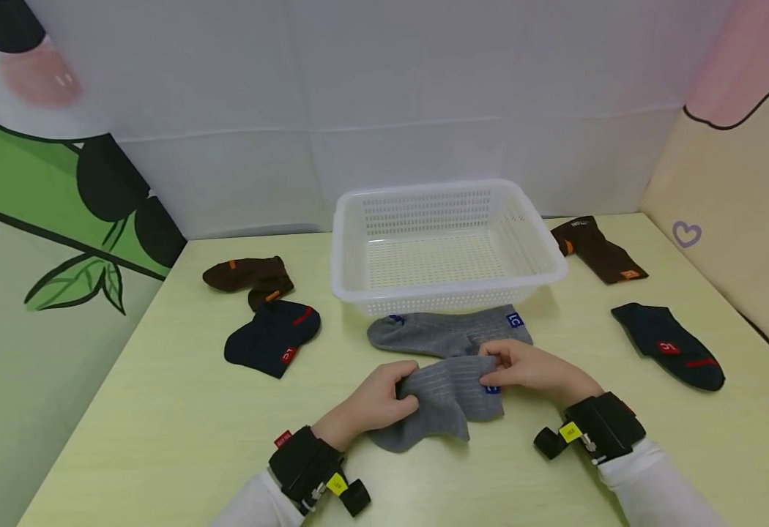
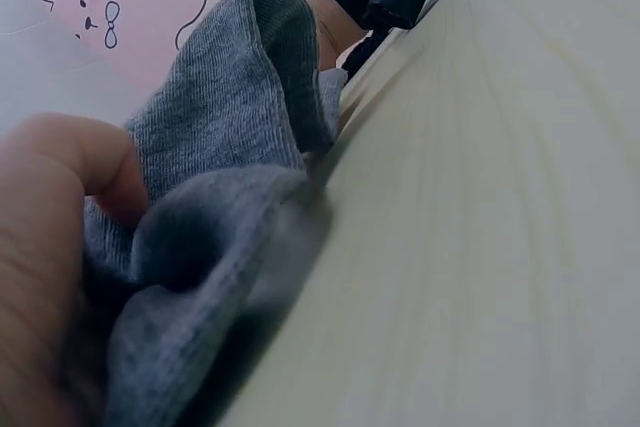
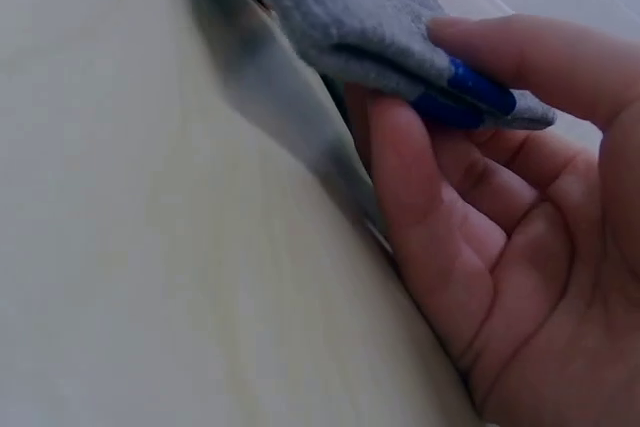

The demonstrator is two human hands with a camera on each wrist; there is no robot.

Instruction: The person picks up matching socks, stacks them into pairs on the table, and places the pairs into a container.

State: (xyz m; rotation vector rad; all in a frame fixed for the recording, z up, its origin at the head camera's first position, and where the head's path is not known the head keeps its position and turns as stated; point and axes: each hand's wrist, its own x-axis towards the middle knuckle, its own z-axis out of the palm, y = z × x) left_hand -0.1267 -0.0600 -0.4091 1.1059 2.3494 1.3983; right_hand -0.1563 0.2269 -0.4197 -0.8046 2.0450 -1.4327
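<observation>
1. Head view: near sock (image 1: 440, 399), gray, is held between both hands, in front of far sock (image 1: 427, 333), also gray, and basket (image 1: 450, 290).
2. Left hand (image 1: 373, 399): grip curls on near sock's left part.
3. Right hand (image 1: 532, 367): grip narrow, pinching cuff by blue label (image 1: 492, 390); cuff is raised off table (image 1: 160, 454).
4. Left brown sock (image 1: 242, 274) lies just beside left navy sock (image 1: 267, 338); right brown sock (image 1: 602, 255) and right navy sock (image 1: 677, 350) lie apart.

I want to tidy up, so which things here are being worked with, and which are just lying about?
In use:
held grey sock, in left hand and right hand
second grey sock behind, likely its match

Lying about:
left brown sock
left navy sock
right brown sock
right navy sock
white basket, perhaps involved
</observation>
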